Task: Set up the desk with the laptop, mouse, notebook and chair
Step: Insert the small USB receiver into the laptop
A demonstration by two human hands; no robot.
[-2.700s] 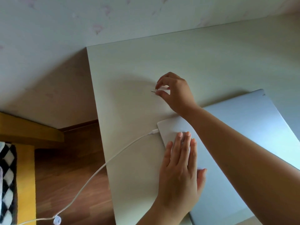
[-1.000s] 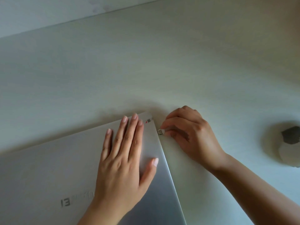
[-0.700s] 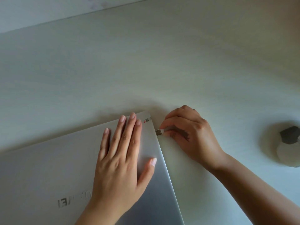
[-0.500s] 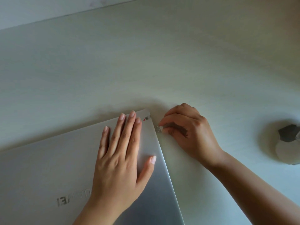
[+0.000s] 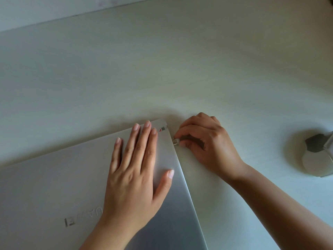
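Desk [image 5: 180, 69]: pale, wood-grained top fills nearly the whole view; a strip of wall [image 5: 36, 9] shows beyond its far edge, well past all fingertips.

Laptop [image 5: 54, 186]: silver, lid closed, lying flat on the desk under the left hand. Raised brand lettering reads upside down near the left wrist. Its far right corner, with two small stickers [image 5: 161, 129], sits just beyond the left fingertips.

Left hand [image 5: 134, 177]: flat, palm down on the lid. The four fingers are straight and lie close together, the little finger slightly apart; the thumb is spread out toward the laptop's right edge. Nothing is gripped; the hand rests on the lid.

Right hand [image 5: 207, 147]: on the desk just to the right of the laptop's right edge, fingers curled. Thumb and forefinger pinch a small plug [image 5: 175, 142] with a metal tip. The tip is at the laptop's side edge, just off the left thumb's side of the lid; whether it is seated in a port cannot be told.

Round object [image 5: 314, 159]: pale base with a dark grey top, partly cut off by the frame, well apart from the right hand's knuckles. Identity not determinable.
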